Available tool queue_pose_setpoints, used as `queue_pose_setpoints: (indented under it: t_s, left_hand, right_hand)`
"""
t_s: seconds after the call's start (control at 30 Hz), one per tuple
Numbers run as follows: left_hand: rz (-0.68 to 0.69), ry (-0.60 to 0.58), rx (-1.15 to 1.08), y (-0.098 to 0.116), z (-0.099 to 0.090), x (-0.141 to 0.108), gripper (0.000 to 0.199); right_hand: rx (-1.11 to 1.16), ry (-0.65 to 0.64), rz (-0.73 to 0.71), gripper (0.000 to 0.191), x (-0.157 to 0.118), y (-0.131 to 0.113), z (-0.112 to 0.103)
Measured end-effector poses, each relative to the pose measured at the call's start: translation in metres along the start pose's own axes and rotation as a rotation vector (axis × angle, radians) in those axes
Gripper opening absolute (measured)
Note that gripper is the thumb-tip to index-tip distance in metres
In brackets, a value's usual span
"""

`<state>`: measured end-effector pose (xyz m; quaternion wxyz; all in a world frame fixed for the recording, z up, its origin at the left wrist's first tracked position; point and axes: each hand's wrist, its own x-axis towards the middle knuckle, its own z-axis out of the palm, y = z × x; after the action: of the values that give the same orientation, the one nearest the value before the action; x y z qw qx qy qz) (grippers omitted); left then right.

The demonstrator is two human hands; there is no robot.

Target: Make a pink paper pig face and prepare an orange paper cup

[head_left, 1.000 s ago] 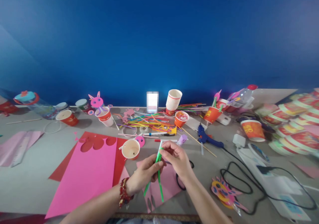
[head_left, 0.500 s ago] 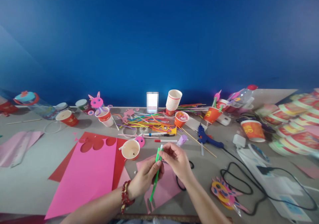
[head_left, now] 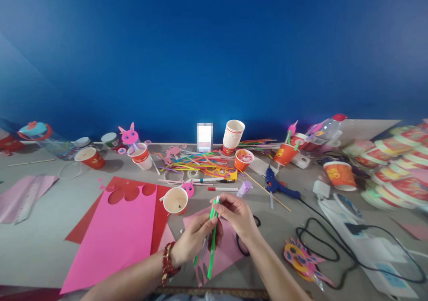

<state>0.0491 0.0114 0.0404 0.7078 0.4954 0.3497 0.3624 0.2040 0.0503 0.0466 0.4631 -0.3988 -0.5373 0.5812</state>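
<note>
My left hand (head_left: pixel 195 232) is closed around thin green straws (head_left: pixel 211 258), whose lower ends hang below my fingers, splayed apart. My right hand (head_left: pixel 236 212) pinches the upper end of the same bundle, where a whitish tip shows between thumb and fingers. Beneath both hands lies a light pink sheet (head_left: pixel 227 252) with oval cutouts. Black loops (head_left: pixel 257 221), like scissors handles, show partly behind my right hand; the rest is hidden. A paper cup (head_left: pixel 175 200) with a pink face cutout (head_left: pixel 187 188) beside it stands just beyond my left hand.
Left lies a bright pink sheet (head_left: pixel 123 229) over red paper (head_left: pixel 90 216). Coloured strips (head_left: pixel 194 162) are piled at the back near stacked cups (head_left: pixel 233 134). Right are a blue glue gun (head_left: pixel 279 187), its black cord, a power strip (head_left: pixel 364 247) and a pink-yellow cutout (head_left: pixel 299 261).
The lower ends of the green straws have spread apart, one swinging to the right. Both hands stay in nearly the same place, still holding the bundle.
</note>
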Motion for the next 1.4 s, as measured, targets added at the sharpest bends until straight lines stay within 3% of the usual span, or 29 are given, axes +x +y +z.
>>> queue_pose_setpoints:
  t_s: [0.13, 0.23, 0.37, 0.77, 1.0, 1.4]
  left_hand:
    - [-0.023, -0.08, -0.167, 0.003, 0.003, 0.002, 0.042]
    - [-0.067, -0.063, -0.269, 0.005, 0.005, 0.004, 0.036]
    - [-0.054, 0.014, -0.267, 0.004, 0.005, 0.006, 0.04]
    - [-0.065, -0.083, -0.446, -0.01, -0.004, 0.01, 0.028]
    - [-0.045, -0.048, -0.442, -0.01, -0.005, 0.011, 0.03]
    - [-0.082, -0.056, -0.562, -0.006, -0.003, 0.012, 0.029]
  right_hand:
    - [-0.01, -0.008, 0.025, 0.026, 0.001, -0.002, 0.0]
    - [0.012, -0.012, 0.064, 0.026, 0.001, -0.003, 0.002]
    - [0.016, -0.017, 0.036, 0.023, 0.002, -0.003, 0.006]
    - [-0.039, 0.003, -0.046, 0.019, 0.003, -0.002, 0.008]
    - [0.069, -0.088, 0.071, 0.026, 0.006, 0.006, 0.006]
    - [-0.054, -0.027, -0.037, 0.026, 0.008, 0.005, 0.008]
